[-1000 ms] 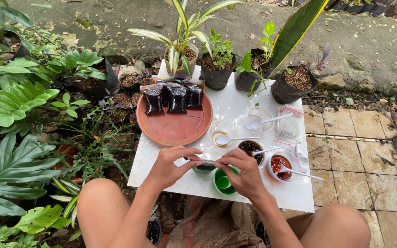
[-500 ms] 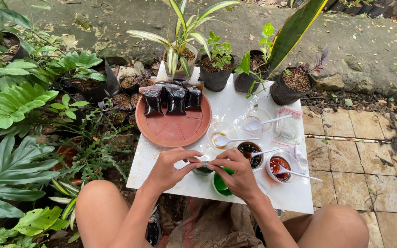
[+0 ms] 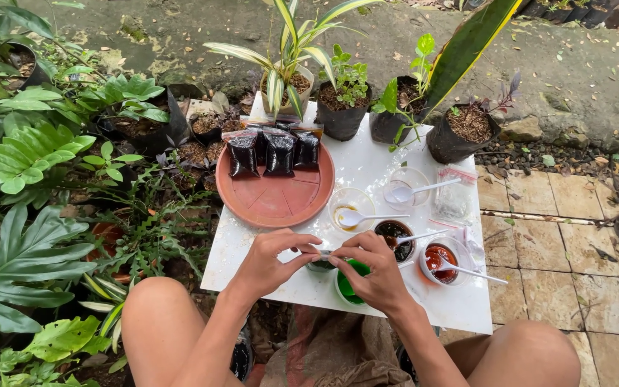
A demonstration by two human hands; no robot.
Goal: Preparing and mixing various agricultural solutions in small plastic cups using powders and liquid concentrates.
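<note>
The person sits with bare knees at the near edge of a small white surface (image 3: 367,172) set outdoors among potted plants. Both hands meet over its front part: the left hand (image 3: 275,261) and the right hand (image 3: 372,266) each pinch one end of a small thin item (image 3: 323,252) between fingertips and thumb, so both grips are closed on it, though it is too small to tell what it is. Directly beneath the hands sits a small dark container (image 3: 319,266), mostly hidden, and just beside it, under the right hand, lies a green lid (image 3: 347,287) near the front edge. Beyond the hands stand four clear cups, each with a white spoon: one with a little yellowish liquid (image 3: 351,208), one that looks nearly empty (image 3: 406,188), one with dark brown liquid (image 3: 394,236) and one with red liquid (image 3: 440,259). A clear plastic bag (image 3: 455,195) lies at the right side. To the left rests a round terracotta saucer (image 3: 275,197) carrying three small bags of dark soil (image 3: 279,152) along its far rim. Black grow bags with seedlings (image 3: 344,100) line the far edge, and a tiled floor (image 3: 560,236) lies to the right.
</note>
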